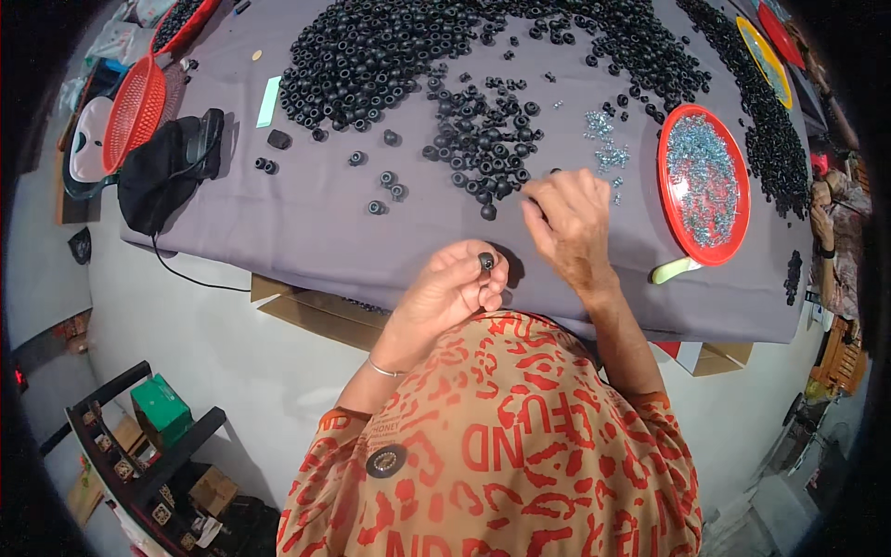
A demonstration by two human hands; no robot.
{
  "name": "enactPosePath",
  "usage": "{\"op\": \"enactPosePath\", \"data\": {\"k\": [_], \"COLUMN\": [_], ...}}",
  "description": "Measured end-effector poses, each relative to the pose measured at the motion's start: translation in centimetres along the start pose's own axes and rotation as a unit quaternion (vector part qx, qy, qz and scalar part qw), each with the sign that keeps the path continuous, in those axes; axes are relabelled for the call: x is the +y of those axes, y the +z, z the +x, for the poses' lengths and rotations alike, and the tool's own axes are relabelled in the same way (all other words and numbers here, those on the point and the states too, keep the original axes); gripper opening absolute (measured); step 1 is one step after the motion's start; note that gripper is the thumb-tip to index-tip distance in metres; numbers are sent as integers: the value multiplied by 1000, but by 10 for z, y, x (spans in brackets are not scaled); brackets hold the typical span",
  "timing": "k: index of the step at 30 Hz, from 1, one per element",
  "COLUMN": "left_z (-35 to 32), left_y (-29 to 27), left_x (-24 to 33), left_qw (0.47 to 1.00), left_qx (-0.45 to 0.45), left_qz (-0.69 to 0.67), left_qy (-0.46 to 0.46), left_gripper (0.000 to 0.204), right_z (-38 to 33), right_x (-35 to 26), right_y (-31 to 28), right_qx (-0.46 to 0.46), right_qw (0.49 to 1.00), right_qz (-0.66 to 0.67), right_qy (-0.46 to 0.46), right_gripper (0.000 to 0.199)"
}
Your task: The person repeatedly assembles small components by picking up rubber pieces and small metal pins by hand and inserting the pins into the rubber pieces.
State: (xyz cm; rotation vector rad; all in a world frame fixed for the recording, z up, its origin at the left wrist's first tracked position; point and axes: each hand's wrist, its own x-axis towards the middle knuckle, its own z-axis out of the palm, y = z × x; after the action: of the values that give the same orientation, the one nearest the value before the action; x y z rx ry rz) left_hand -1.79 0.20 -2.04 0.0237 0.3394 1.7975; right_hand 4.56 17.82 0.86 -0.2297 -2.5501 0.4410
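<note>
Between the thumb and fingers of my left hand (450, 286), just above the table's near edge, is a small black round part (486, 261) with a hole in it. My right hand (574, 227) is palm down over the table to the right, its fingers bent and closed. Its fingertips are beside a loose cluster of black round parts (483, 139), and whatever they may hold is hidden. Small clear bluish pieces (605, 139) lie scattered beyond that hand. More of them fill a red oval tray (665, 190) at the right.
A large heap of black parts (353, 65) covers the far side of the grey tablecloth (306, 213). More small black pieces (775, 148) spread along the right edge. A pale green handle (676, 270) sticks out by the tray. Red baskets (135, 116) and a black cloth item (162, 176) stand left.
</note>
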Motion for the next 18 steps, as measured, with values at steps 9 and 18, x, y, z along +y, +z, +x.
{"op": "enactPosePath", "data": {"k": [9,18], "left_z": [-1,-2], "left_y": [-2,-4], "left_x": [0,-2], "left_qw": [1000,1000], "left_qx": [-14,-10], "left_qz": [-3,-19], "left_qy": [4,6], "left_gripper": [15,13], "right_z": [7,4], "right_x": [-10,-11], "right_y": [15,11], "right_qx": [-43,-47], "right_qw": [996,995], "right_qz": [30,29], "right_qy": [-67,-88], "right_gripper": [17,20]}}
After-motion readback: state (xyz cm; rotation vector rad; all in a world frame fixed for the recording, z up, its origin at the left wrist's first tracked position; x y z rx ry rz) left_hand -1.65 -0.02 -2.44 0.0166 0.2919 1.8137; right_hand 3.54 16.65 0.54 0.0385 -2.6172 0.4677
